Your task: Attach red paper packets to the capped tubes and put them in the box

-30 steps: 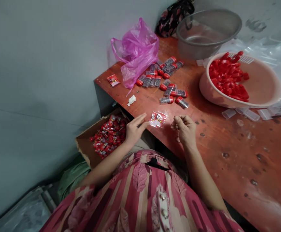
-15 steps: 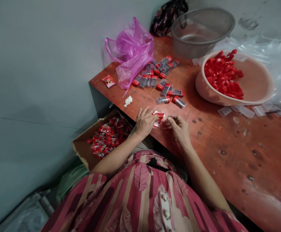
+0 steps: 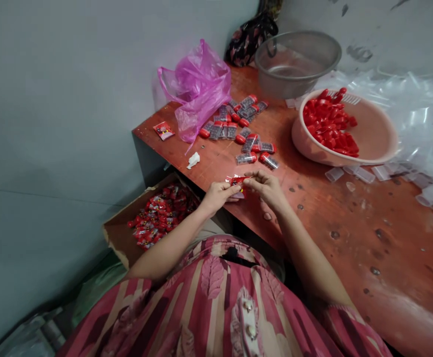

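A small, shiny red printed packet (image 3: pixel 240 194) is held between my two hands close to the table's front edge. My left hand (image 3: pixel 216 197) pinches its left side, thumb on top. On its right upper side, my right hand (image 3: pixel 269 188) grips with thumb and fingertips closed. Fingers cover part of the packet, so its contents cannot be made out. Just beyond my hands lie several clear tubes with red caps (image 3: pixel 246 158), filled with dark pieces. Another red packet (image 3: pixel 163 131) rests flat near the table's left corner.
Beneath the table's left edge stands a cardboard box (image 3: pixel 117 230) of red packed items. On the table (image 3: pixel 350 208) are a pink plastic bag (image 3: pixel 205 74), a white scrap (image 3: pixel 193 160), a pink basin (image 3: pixel 382 136) of red caps, a grey basin (image 3: pixel 286 82) and many clear tubes (image 3: pixel 363 174).
My left hand, earlier spread flat over the packet on the table, now pinches its left side. My right hand has moved left and taken hold of it too. The view has shifted slightly.
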The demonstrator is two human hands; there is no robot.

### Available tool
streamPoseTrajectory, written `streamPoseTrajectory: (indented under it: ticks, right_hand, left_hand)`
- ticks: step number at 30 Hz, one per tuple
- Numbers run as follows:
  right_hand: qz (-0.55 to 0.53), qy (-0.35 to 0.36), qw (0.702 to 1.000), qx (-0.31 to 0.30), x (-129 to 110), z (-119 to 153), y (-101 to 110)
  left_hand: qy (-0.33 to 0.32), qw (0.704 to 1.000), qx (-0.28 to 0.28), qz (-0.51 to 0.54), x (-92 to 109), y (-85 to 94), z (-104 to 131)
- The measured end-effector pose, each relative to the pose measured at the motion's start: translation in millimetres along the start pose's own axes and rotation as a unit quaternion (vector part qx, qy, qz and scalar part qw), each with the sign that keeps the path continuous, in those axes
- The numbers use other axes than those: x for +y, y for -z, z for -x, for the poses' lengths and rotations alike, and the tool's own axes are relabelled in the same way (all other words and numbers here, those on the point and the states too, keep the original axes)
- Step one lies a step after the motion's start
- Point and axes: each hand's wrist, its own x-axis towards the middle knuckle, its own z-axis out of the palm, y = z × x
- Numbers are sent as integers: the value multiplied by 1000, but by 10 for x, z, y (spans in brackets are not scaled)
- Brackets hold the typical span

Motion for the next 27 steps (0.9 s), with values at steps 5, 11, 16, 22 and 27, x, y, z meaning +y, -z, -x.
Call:
streamPoseTrajectory:
  ticks: [5,11,16,22,27]
  right_hand:
    - [456,75,877,132,-15,-276,341]
    - [538,10,834,117,127,-332,520]
    - [123,-1,991,53,73,198,268]
    - [-8,-34,998,50,44,718,-204]
    - [16,-16,996,91,110,703,-281]
  left_hand:
    - [27,992,73,95,28,-41,1]
    - [57,962,103,246,131,-89,-11]
    - [47,914,126,383,124,-114,-95]
    - [52,894,147,420,136,-230,-161]
    - [46,906,109,407,178,-308,-127]
